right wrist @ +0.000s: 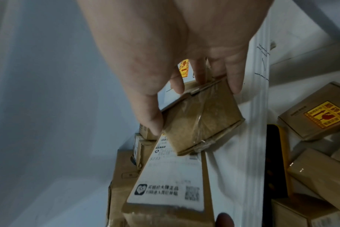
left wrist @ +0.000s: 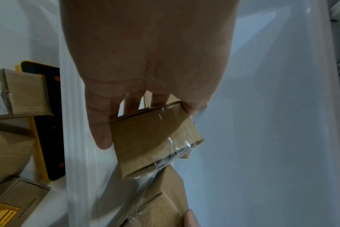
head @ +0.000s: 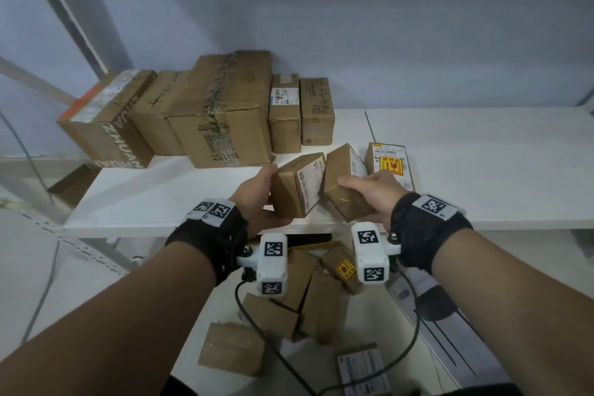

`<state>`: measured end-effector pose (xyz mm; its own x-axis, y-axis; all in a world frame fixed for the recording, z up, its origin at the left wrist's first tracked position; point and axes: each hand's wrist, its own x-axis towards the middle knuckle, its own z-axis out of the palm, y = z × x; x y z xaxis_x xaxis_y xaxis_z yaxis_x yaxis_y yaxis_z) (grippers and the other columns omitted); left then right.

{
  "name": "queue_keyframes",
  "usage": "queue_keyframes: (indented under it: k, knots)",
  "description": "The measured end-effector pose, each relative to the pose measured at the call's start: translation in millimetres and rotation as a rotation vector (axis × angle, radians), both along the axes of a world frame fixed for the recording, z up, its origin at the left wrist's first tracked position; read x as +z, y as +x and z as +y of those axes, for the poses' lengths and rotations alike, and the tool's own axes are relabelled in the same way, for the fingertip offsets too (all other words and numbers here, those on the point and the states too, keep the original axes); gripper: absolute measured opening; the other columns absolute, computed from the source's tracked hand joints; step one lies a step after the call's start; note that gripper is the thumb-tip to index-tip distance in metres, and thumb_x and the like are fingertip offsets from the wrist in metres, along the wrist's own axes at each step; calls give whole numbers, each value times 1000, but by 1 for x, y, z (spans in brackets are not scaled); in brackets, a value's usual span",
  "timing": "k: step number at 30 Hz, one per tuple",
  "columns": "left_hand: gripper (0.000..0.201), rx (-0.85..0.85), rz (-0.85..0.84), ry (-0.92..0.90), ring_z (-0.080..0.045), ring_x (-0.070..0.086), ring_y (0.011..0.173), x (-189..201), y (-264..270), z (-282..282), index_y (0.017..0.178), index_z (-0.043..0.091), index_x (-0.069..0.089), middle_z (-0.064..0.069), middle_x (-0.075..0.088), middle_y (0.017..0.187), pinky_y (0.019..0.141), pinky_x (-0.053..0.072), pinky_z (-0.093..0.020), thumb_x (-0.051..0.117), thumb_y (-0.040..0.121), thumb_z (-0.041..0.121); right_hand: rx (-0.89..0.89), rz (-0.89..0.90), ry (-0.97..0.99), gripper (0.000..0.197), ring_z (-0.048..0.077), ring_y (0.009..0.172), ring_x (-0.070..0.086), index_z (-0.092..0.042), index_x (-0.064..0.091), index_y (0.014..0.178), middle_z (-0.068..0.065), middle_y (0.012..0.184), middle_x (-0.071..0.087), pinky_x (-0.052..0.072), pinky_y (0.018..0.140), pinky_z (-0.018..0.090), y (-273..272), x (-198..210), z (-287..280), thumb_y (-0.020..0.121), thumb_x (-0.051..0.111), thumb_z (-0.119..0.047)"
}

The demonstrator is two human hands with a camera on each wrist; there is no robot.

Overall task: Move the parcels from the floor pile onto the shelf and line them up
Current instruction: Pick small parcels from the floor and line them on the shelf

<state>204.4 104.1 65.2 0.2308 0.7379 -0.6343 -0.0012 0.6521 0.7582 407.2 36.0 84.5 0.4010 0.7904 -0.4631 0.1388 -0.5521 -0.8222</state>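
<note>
The task looks roughly half done: five cardboard parcels (head: 205,112) stand in a row at the far left of the white shelf (head: 482,170), touching one another against the wall, and a small carton with a yellow fragile sticker (head: 389,164) lies alone just to their right. Each hand carries one more. The left hand (head: 257,199) has its fingers curled round a small box with a white label (head: 300,185), thumb on the far edge; the right hand (head: 374,193) clamps a second small brown box (head: 344,183) from above. Both boxes are tilted over the near part of the shelf, just beside each other and not yet set down. Below the shelf edge the floor pile (head: 289,305) holds several more parcels, so a good share of the work remains, as does squaring the row. The left wrist view shows what the head view hides: clear tape across the box's underside and four fingers spread along its edge. The right wrist view shows the label's print, and a yellow-rimmed black object (right wrist: 278,161) lying on the floor among the pile.
</note>
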Motion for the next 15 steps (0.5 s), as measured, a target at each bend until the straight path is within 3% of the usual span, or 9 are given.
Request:
queue_keyframes:
  k: [3,6,9,11,13,15]
  knots:
    - [44,-11,-9,-17,-43,66,99,-3,-4,-4,115,11,61,-23,62,119,72,60,-50,48,96,49,5,-8,2,76,29,100,65,-19,51,107,9,109,63,55,90,50,-14,2,-4,46,83,-52]
    - [46,-74,13,-18,-43,66,103,-1,-7,-7,112,15,60,-21,62,121,77,59,-50,54,92,55,9,-24,17,70,27,102,60,-22,46,111,6,110,57,53,93,48,-24,1,-4,56,82,-46]
    - [77,-177,73,-3,-39,66,104,2,-11,-7,127,19,55,-14,63,122,76,61,-47,67,72,71,23,-28,20,69,25,100,61,-25,45,110,4,109,58,54,92,46,-29,0,-3,55,80,-47]
    - [87,-205,105,16,-37,67,103,3,-12,-8,130,21,53,-12,60,125,74,61,-45,73,61,71,40,-16,14,71,25,100,62,-25,45,106,5,110,59,54,91,47,-31,-1,-3,49,78,-51]
    - [83,-175,145,57,-37,67,101,5,-10,-6,128,20,48,-12,58,124,72,61,-46,73,64,67,38,22,7,75,27,101,63,-24,46,105,8,112,61,55,91,49,-30,-3,-1,44,76,-58]
    - [75,-149,175,93,-37,66,102,7,-6,-6,126,22,44,-12,55,123,74,61,-47,73,70,62,34,79,-3,70,28,100,63,-22,45,109,9,114,60,56,87,50,-30,-2,1,57,76,-59]
